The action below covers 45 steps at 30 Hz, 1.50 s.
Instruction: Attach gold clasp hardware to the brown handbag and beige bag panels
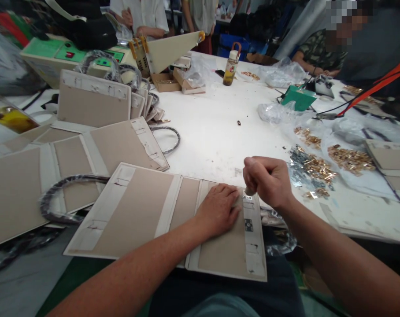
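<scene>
Here's the folding panel, lying open by the near edge of the surface, its lower part reaching out over the person's lap, likely so both ends are within easy reach. The left hand lies spread and released, palm down on the panel's right section, grasping nothing; that looks like a way of keeping the board flat and steady. And the right hand, it's clenched in a fist at the panel's far right corner, thumb side down, just by a small shiny plate on the pale strip; whether anything is pinched inside, I can't tell. Further down that strip sits a dark square fitting. Now the materials: dull tan board, smooth and stiff, crossed by whitish bands where it folds, with dark, thin lines marking the end strips. From its left side curves a handle, dark and rounded, in crinkled clear wrap, probably to guard against scratches. More panels lean and overlap toward the surface's left edge. Over to the right, glossy gold pieces and dull grey pieces lie heaped loose, seemingly handy for the right arm.
</scene>
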Motion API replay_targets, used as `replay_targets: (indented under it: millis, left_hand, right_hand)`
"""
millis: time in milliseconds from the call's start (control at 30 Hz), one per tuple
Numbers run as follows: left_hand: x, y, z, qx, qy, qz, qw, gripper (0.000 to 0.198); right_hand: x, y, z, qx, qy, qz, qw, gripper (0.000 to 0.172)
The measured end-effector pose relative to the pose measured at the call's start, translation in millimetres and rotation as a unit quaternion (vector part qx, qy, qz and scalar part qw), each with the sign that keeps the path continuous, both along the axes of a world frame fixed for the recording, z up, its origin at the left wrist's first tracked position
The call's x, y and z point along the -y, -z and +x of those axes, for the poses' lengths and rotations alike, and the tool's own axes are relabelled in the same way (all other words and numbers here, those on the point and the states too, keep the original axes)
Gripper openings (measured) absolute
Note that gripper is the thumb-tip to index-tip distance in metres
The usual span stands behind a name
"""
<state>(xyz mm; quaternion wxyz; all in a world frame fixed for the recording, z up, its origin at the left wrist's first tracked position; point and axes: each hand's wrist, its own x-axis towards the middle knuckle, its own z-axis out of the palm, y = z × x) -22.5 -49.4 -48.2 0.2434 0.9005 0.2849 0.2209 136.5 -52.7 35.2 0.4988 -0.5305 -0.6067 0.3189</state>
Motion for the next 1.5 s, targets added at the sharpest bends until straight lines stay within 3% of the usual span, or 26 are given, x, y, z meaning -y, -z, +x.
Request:
replay_targets:
  millis: [200, 333, 467, 567, 667, 800, 867, 1000, 1200, 1500]
  left_hand:
    - [1.4, 0.4, 0.5, -0.012, -0.001, 0.013, 1.0, 0.039]
    - [0.8, 2.1, 3.0, 0.0, -0.001, 0.029, 1.0, 0.038]
    - [-0.5, 0.8, 5.5, 0.006, 0.001, 0.038, 0.999, 0.037]
    - [12.5, -6.3, -0.9, 0.006, -0.016, 0.051, 0.999, 0.043]
    - [43.0, -13.6, -16.5, -0.008, -0.008, 0.081, 0.997, 0.061]
    - [82.6, -11.7, -30.3, -0.104, 0.103, 0.097, 0.984, 0.112]
    - [90.9, -6.9, -28.6, -0.152, 0.112, 0.103, 0.977, 0.12]
    - [90.2, -4.7, -20.0, -0.199, 0.083, 0.113, 0.97, 0.11]
    - [84.9, -19.8, -17.1, -0.226, 0.091, 0.098, 0.965, 0.098]
    - [83.8, -20.4, -16.6, -0.212, 0.091, 0.102, 0.968, 0.098]
  right_hand:
    - [14.4, 4.3, 13.3, -0.06, 0.049, 0.029, 0.997, 0.055]
    - [21.6, 13.1, 16.1, -0.118, 0.079, 0.089, 0.986, 0.052]
    - [27.4, 25.4, 16.3, -0.071, 0.118, 0.064, 0.988, 0.047]
    - [31.7, 29.0, 19.0, -0.041, 0.116, 0.047, 0.991, 0.045]
    - [34.3, 29.5, 21.7, -0.05, 0.111, 0.047, 0.992, 0.045]
    - [34.7, 29.2, 22.1, -0.081, 0.108, 0.063, 0.989, 0.046]
    - [35.7, 27.6, 21.7, -0.091, 0.101, 0.064, 0.989, 0.047]
    - [45.3, 24.5, 22.6, -0.126, 0.087, 0.053, 0.987, 0.049]
    - [69.7, 33.3, 21.6, -0.225, 0.087, 0.058, 0.969, 0.047]
    - [77.5, 41.1, 25.4, -0.339, 0.092, 0.093, 0.932, 0.043]
